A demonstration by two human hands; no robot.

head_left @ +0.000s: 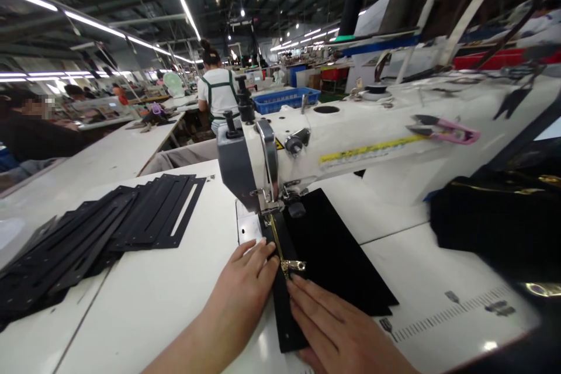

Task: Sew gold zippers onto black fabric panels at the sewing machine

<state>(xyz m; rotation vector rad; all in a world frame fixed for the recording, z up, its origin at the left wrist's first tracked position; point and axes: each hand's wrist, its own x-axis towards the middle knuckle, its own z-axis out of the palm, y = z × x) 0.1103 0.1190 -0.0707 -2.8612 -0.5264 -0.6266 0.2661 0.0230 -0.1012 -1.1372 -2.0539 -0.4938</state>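
A black fabric panel (337,245) lies under the head of a white sewing machine (280,152), with a narrow black strip (284,318) along its left side. A gold-toothed zipper (277,236) runs up the strip to the presser foot (268,219); its metal zipper pull (294,265) points right. My left hand (245,289) rests its outstretched fingertips on the strip's left edge, just below the foot. Flat on the work, right of the zipper and close to the pull, lies my right hand (335,324), fingers extended and its thumb mostly hidden. Neither hand grips anything visible.
Black slotted pieces (153,213) are fanned out on the table at left. Pink-handled thread snips (451,130) lie on the machine arm above a yellow tape measure (372,148). Dark items with zippers (499,222) are heaped at right. A person (215,90) stands beyond, near a blue basket (287,100).
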